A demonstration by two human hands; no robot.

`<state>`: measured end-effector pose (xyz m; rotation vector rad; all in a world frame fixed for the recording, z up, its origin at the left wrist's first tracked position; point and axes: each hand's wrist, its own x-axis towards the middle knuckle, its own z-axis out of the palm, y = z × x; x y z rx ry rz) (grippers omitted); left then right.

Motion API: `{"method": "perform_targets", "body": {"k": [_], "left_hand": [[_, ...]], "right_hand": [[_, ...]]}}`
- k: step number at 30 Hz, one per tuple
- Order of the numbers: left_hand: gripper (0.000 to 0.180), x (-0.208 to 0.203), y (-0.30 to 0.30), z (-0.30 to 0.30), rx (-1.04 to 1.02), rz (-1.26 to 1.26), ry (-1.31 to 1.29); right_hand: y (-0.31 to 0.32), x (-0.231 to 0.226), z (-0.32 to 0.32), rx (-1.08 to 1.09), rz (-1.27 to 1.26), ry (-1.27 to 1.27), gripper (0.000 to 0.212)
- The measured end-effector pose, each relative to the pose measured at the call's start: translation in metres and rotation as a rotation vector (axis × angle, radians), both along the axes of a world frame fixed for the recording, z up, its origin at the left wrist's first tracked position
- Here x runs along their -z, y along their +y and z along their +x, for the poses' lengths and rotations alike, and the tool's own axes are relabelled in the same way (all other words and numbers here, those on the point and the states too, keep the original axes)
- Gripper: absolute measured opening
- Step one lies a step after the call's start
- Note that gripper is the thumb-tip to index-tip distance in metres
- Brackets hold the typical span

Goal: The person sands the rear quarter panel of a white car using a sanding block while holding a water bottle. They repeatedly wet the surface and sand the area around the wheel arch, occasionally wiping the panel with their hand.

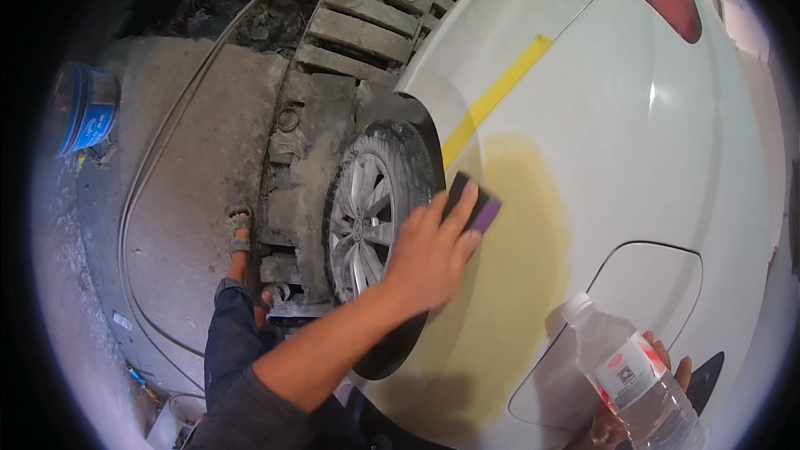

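Note:
My left hand [429, 250] presses a black sanding block [472, 200] with a purple edge against a white car's rear side panel [617, 150]. Its fingers are closed over the block, at the wheel-arch side of a large yellowish filler patch [525, 283]. At the lower right, my right hand [612, 429] grips a clear plastic bottle [596, 337] from behind. The bottle is tilted, with its white top toward the patch; a white-and-red label wraps it. Most of that hand is hidden behind the bottle. A strip of yellow tape [496, 100] runs up from the wheel arch.
The car's wheel [362, 217] stands beside my left forearm, its tyre dusty. A red tail light [662, 0] is at the upper right, a fuel flap [650, 283] below. On the floor lie a long hose [179, 104] and slatted grating [367, 4]. A blue bucket [87, 108] stands far left.

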<state>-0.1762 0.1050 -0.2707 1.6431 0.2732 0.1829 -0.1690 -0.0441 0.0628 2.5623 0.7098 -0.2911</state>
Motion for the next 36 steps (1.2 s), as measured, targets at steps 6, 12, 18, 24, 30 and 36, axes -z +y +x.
{"method": "perform_targets", "body": {"k": [6, 12, 18, 24, 30, 36], "left_hand": [[0.066, -0.017, -0.009, -0.053, 0.212, -0.013, -0.022], [0.067, 0.003, 0.018, 0.005, 0.133, 0.008, -0.013], [0.066, -0.017, -0.011, -0.049, 0.198, -0.022, -0.057], [0.062, 0.005, 0.011, 0.020, 0.049, 0.001, 0.010], [0.062, -0.026, -0.011, -0.041, 0.124, -0.008, 0.036], [0.060, -0.006, 0.009, 0.014, 0.049, -0.028, 0.077]], "right_hand": [[0.014, 0.002, 0.009, -0.097, -0.037, 0.073, 0.080], [0.003, 0.002, 0.008, -0.118, -0.123, 0.038, 0.077], [-0.025, 0.011, 0.004, -0.106, 0.173, -0.055, 0.075], [-0.019, 0.014, 0.002, -0.050, 0.117, -0.027, 0.078], [0.003, 0.001, 0.008, -0.169, -0.128, 0.005, 0.077], [-0.005, 0.006, 0.004, -0.203, -0.169, -0.121, 0.074]]}}
